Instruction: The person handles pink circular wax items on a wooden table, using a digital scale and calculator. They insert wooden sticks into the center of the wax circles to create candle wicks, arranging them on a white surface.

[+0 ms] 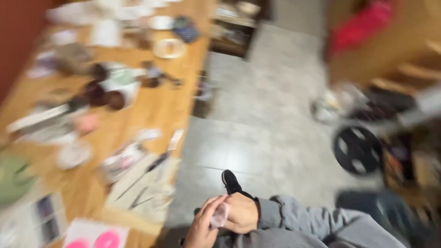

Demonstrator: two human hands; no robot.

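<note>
The whole view is blurred by motion. My two hands meet at the bottom centre, both in grey sleeves. My left hand (202,228) comes up from the lower edge, its fingers curled round a small pale, translucent object (220,216). My right hand (242,212) reaches in from the right, closed like a fist and pressed against the same object. What the object is cannot be made out. Just above the hands, a black shoe (231,181) rests on the grey tiled floor (271,115).
A long wooden table (156,108) runs along the left, crowded with cups, plates, papers and a pink-spotted sheet (96,239). At the right are a black wheel (358,149), scattered clutter, a red thing (363,25) and wooden steps (413,73).
</note>
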